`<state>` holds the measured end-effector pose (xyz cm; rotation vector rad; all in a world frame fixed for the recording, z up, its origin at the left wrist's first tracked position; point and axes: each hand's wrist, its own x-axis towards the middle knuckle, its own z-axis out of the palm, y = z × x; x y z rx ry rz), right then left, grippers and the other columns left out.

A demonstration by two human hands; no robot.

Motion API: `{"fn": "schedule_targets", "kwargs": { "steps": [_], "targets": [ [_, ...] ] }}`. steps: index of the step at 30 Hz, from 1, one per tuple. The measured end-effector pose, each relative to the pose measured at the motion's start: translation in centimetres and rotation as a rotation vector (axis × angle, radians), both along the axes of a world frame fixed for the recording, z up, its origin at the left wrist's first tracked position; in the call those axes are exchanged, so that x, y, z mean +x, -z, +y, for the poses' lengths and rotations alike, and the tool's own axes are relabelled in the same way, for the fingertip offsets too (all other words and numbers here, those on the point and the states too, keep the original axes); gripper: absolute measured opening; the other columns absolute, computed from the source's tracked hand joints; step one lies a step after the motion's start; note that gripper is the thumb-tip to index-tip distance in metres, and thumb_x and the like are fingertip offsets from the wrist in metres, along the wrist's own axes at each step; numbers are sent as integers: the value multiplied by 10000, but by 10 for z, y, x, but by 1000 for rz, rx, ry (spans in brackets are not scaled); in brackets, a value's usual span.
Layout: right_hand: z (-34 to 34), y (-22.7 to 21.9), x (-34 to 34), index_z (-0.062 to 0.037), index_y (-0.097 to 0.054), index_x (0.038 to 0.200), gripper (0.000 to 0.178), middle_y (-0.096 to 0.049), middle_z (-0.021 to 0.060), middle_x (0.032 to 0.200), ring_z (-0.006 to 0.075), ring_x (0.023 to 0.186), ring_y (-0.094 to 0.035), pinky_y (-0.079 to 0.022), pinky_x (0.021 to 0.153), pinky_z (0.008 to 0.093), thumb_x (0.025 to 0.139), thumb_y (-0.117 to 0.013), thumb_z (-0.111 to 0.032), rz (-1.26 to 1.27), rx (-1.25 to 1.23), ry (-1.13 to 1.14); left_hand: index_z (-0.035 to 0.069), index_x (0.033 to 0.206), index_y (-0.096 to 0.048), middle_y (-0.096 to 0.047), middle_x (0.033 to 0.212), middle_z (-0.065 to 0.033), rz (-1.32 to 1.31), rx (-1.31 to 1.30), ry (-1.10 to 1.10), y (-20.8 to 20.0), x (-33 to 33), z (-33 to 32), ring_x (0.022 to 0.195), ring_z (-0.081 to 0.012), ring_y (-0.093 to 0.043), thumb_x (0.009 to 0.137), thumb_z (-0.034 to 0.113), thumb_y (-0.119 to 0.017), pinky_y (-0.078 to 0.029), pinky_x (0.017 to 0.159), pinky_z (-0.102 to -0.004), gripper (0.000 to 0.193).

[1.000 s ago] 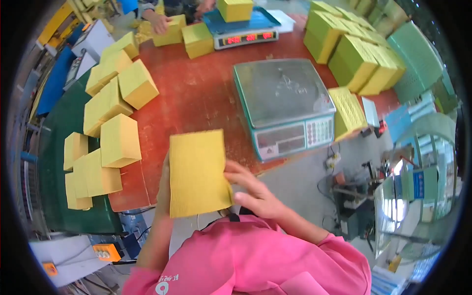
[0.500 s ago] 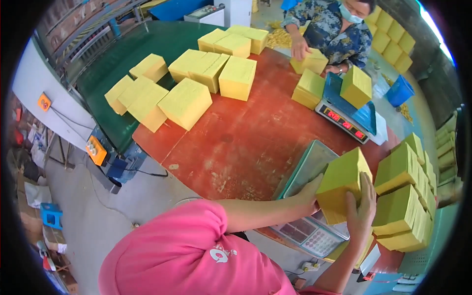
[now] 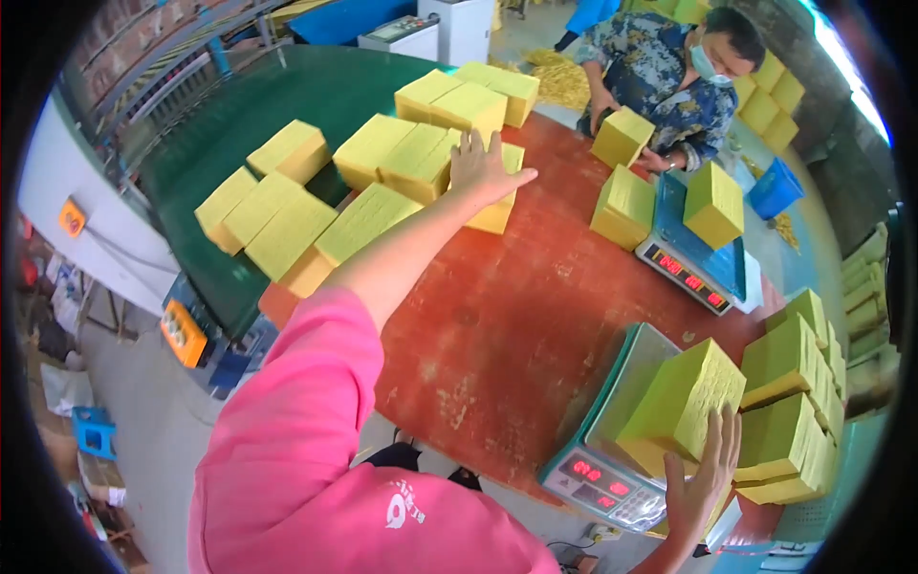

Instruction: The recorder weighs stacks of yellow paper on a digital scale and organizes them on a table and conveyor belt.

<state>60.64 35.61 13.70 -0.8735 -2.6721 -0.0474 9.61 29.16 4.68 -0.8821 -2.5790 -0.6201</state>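
View from the head camera over a red-brown table (image 3: 535, 306). The left hand (image 3: 483, 165) is stretched far forward with fingers spread, its palm lying on a yellow block (image 3: 497, 191) at the near edge of a cluster of yellow blocks (image 3: 382, 163); it grips nothing. The right hand (image 3: 703, 483), also open with fingers extended, presses flat against the near side of another yellow block (image 3: 684, 407) that sits tilted on the platform of a digital scale (image 3: 612, 450) at the table's near right corner. Just right of this scale stands a stack of similar yellow blocks (image 3: 789, 411). Further blocks lie on the green surface (image 3: 249, 115) to the left. Across the table, another person (image 3: 660, 72) in a patterned shirt holds a yellow block (image 3: 622, 137) with both hands; beside that person a second scale (image 3: 698, 258) with a blue top carries one block (image 3: 714, 204), and another block (image 3: 622, 206) rests on the table touching its left edge
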Motion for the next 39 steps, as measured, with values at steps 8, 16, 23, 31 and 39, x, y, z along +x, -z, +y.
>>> {"fn": "schedule_targets", "kwargs": {
  "steps": [8, 16, 23, 31, 39],
  "targets": [
    [-113, 8, -69, 40, -515, 1320, 555, -499, 225, 1388, 421, 1342, -406, -299, 1111, 500, 825, -581, -202, 305, -255, -83, 64, 1402, -430, -331, 1470, -290, -126, -334, 295, 38, -33, -5, 1398, -449, -264, 730, 604, -652, -270, 1122, -521, 890],
    [-82, 44, -205, 16, -528, 1304, 569, -534, 215, 1344, 392, 1299, -458, -366, 1073, 457, 790, -700, -159, 304, -400, -309, 112, 1362, -484, -382, 1414, -245, -14, -195, 1551, 25, 121, -123, 1342, -419, -344, 632, 316, -801, -313, 1092, -572, 821],
    [-121, 95, -181, -11, -482, 1355, 599, -663, 220, 1129, 334, 1049, -655, -494, 903, 390, 849, -674, -268, 3, -1097, -160, 93, 1332, -508, -525, 1292, -161, -462, 81, 870, 32, 141, -287, 1216, -325, -502, 786, 184, -752, -452, 988, -466, 605],
    [-195, 119, -172, -1, -449, 1360, 603, -644, 269, 1091, 389, 1020, -644, -499, 874, 434, 877, -644, -306, 141, -1024, -95, -28, 1315, -452, -572, 1231, -122, -1723, 359, 303, 120, 212, -360, 1103, -193, -558, 904, 417, -641, -440, 962, -357, 634],
    [-211, 138, -136, 29, -394, 1380, 661, -619, 281, 1137, 417, 1036, -624, -493, 878, 457, 894, -620, -358, 210, -977, -153, 47, 1508, -156, -439, 1397, -150, -1757, 958, 388, 107, 276, -335, 1278, -248, -458, 880, 322, -678, -370, 1075, -409, 861]
  ]
}}
